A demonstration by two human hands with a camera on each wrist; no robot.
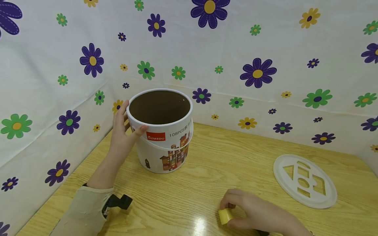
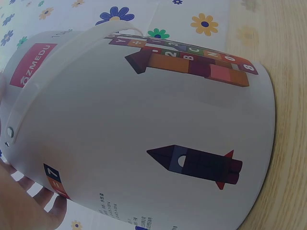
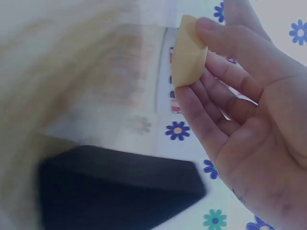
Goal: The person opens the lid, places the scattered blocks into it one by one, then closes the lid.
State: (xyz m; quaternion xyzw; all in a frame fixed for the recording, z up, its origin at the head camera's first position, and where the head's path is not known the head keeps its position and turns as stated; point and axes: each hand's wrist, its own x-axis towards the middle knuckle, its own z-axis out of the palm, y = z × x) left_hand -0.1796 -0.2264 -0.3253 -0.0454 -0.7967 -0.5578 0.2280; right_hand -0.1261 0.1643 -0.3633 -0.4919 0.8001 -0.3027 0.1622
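Observation:
A white bucket [image 1: 153, 154] with a red label and printed pictures of coloured blocks stands upright on the table, its top uncovered. At its left side my left hand [image 1: 122, 139] grips it near the rim, thumb on the front and fingers round the side. Inside the bucket only a dark wall shows; the bottom is hidden. My right hand [image 1: 248, 208] pinches a small yellow block [image 1: 225, 216] between thumb and fingers, low at the front of the table. In the right wrist view the block [image 3: 188, 55] shows flat, angled faces; its full shape is partly covered by the fingers.
A round white lid [image 1: 322, 200] with several shaped cut-outs lies on the wooden table [image 1: 233, 157] at the right. Flower-patterned cloth [image 1: 224, 46] rises behind and to the left. Black wrist gear [image 1: 121, 201] sticks out from the left sleeve.

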